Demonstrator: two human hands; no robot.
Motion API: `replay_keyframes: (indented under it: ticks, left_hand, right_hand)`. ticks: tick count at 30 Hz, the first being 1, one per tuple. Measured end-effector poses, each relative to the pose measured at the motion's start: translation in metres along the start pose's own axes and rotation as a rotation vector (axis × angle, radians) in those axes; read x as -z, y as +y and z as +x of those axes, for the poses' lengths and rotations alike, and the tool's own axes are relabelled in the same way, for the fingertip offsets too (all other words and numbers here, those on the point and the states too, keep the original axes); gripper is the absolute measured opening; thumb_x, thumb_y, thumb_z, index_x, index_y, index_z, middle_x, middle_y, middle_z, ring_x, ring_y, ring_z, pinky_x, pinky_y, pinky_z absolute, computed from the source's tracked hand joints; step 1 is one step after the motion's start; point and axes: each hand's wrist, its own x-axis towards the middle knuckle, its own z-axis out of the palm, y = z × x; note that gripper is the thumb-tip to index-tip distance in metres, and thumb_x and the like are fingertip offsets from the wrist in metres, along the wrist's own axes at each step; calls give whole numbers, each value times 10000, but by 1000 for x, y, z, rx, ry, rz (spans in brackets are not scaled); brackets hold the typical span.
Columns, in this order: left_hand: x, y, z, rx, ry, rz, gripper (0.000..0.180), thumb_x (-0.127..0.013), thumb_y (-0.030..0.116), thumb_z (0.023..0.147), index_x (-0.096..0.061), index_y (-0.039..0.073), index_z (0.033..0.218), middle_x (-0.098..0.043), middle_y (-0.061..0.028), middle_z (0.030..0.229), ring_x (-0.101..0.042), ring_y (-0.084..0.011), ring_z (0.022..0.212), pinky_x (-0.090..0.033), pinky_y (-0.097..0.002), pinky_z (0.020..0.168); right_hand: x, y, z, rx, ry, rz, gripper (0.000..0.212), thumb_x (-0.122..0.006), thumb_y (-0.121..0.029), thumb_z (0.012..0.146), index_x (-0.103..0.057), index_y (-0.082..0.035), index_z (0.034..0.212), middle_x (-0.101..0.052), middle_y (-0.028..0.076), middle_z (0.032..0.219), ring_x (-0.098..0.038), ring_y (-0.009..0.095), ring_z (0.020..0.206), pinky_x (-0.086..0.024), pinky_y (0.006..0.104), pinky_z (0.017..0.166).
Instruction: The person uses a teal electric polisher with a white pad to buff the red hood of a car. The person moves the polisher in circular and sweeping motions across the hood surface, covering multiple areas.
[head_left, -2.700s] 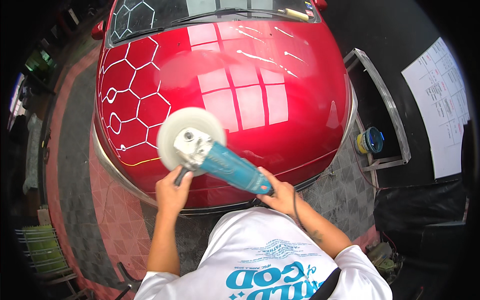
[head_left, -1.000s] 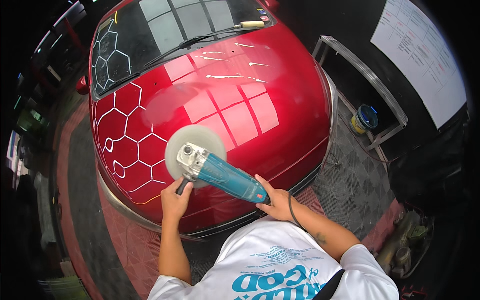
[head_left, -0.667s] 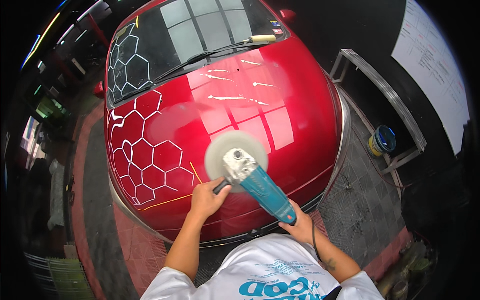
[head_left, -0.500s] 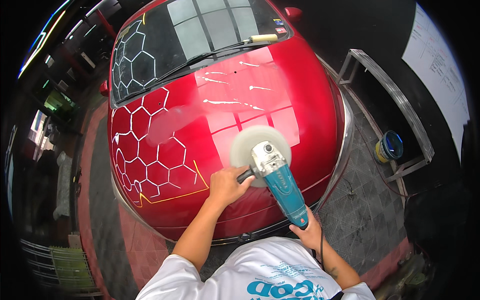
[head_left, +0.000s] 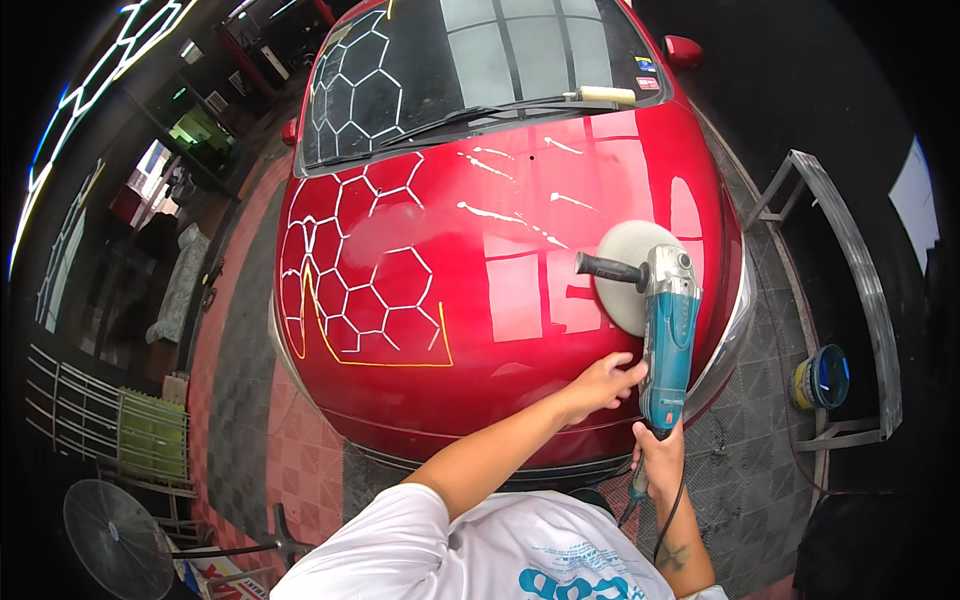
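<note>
My right hand is closed around the rear end of a teal and silver car polisher. Off the black side handle, my left hand reaches toward the polisher's body with fingers apart; whether the fingertips touch it I cannot tell. The round white pad is tilted at the right part of the red car's hood, and contact with the paint is unclear. White streaks of liquid lie on the upper hood. A hazy patch shows left of them.
A cream bottle lies at the windshield's base beside the wipers. On the right stand a metal frame and a bucket. The power cord hangs by my right forearm. A fan stands at lower left.
The polisher has shifted to the right across the hood and turned more upright in view. My left hand has let go of the side handle. The view has swung left.
</note>
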Motion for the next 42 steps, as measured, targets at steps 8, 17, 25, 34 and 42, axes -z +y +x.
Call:
replay_keyframes:
  ticks: [8, 17, 25, 34, 42]
  left_hand:
    - [-16, 58, 87, -191, -200, -560, 589, -854, 476, 1057, -601, 117, 1449, -748, -79, 1213, -775, -221, 1074, -685, -456, 913]
    - [67, 102, 128, -255, -250, -704, 568, -889, 458, 1008, -675, 63, 1356, -780, -115, 1099, -796, -262, 957, -693, -484, 875]
    - [153, 62, 63, -397, -350, -801, 711, -793, 541, 1059, -604, 5, 1486, -754, -215, 1294, -785, -372, 1179, -665, -570, 1059]
    - [218, 4, -29, -499, -262, -882, 830, -803, 585, 1026, -556, 37, 1599, -727, -187, 1408, -731, -398, 1334, -619, -646, 1147]
    - [204, -6, -30, -560, -299, -899, 890, -884, 523, 960, -522, 100, 1654, -710, -171, 1484, -682, -411, 1434, -568, -696, 1201]
  right_hand:
    - [-17, -35, 24, -28, -42, 63, 438, -803, -116, 1055, -504, -92, 1374, -624, 20, 834, -604, 114, 580, -525, 290, 478]
    - [-93, -80, 83, -42, -34, -60, 520, -841, -215, 1059, -463, -138, 1408, -614, 8, 820, -602, 115, 603, -536, 308, 517]
    - [-167, -54, 71, 81, -36, -388, 859, -887, -224, 992, -397, -49, 1674, -725, 184, 1267, -734, 272, 1014, -608, 407, 880]
    - [-228, -29, 33, 145, -245, -544, 1084, -860, -303, 1022, -159, -26, 1802, -681, 371, 1487, -709, 486, 1402, -554, 512, 1193]
    - [-166, 0, 23, 218, -508, -511, 1151, -759, -372, 1096, 50, -61, 1853, -659, 410, 1505, -697, 542, 1394, -541, 546, 1172]
